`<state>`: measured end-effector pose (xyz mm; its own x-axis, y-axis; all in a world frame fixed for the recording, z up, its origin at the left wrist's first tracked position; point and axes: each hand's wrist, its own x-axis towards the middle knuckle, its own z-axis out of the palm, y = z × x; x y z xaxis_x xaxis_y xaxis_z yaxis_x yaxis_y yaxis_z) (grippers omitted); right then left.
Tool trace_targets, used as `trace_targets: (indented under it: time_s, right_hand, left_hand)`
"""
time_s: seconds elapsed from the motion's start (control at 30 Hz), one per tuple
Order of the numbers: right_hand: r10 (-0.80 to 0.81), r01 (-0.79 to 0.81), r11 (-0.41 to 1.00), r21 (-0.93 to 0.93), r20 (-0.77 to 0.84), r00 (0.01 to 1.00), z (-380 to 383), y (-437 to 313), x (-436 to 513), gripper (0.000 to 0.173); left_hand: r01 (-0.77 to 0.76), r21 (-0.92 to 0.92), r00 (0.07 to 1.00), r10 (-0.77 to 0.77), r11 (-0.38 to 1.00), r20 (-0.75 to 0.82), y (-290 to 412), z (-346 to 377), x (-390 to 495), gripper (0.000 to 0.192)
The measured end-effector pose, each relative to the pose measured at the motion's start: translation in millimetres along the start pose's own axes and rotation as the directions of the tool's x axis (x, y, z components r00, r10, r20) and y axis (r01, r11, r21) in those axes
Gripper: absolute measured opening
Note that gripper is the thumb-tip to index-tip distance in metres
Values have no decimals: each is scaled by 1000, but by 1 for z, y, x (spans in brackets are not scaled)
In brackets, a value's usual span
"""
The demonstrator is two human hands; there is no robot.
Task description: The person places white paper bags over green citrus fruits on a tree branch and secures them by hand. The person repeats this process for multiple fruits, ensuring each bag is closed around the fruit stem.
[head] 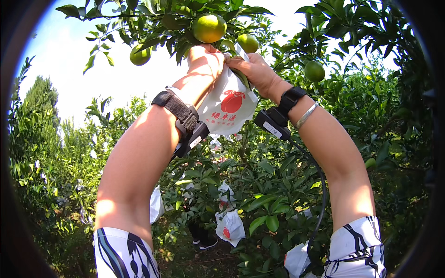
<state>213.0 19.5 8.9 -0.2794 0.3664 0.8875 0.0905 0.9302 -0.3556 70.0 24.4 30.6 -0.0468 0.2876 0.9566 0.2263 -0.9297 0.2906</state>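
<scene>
Both my hands are raised to a white paper fruit bag point(226, 104) printed with a red fruit and writing. My left hand point(207, 60) grips the gathered top of the bag from the left, its fingertips partly hidden. My right hand point(255, 71) pinches the same top edge from the right, beside a leaf that lies against the bag. Just above my left hand hangs a green-yellow citrus fruit point(209, 27). Another citrus fruit point(248, 43) hangs above my right hand. Whether a fruit is inside the bag I cannot tell.
More green citrus fruits hang at the left point(140, 55) and right point(314, 71). Lower in the foliage are several white bags, one point(230, 227) near the bottom centre. A person's dark shoe point(208, 244) shows on the ground behind the branches. A black cable point(321, 180) runs down along my right arm.
</scene>
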Motion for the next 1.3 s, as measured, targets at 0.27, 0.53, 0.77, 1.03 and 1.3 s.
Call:
trace_targets:
  time_s: [0.27,0.53,0.77,1.03,1.3]
  right_hand:
    - [22,-29,992,-125,-58,998,-1,0,5,15]
    - [9,-24,986,-166,-88,996,-1,-5,7,15]
    - [-20,10,995,-100,-100,995,2,-6,3,15]
    - [15,-35,979,-201,-99,995,2,-8,2,17]
    - [-17,3,980,-197,-67,998,2,-7,0,17]
  left_hand:
    - [202,-302,967,-139,932,215,-2,-15,-3,18]
    - [215,-441,852,54,871,521,-13,-43,-6,35]
    - [354,-537,833,3,766,553,-15,-35,-5,21]
    - [401,-376,880,-238,835,410,-14,-6,12,10]
    - [464,-249,827,-315,850,466,-8,-2,17,15]
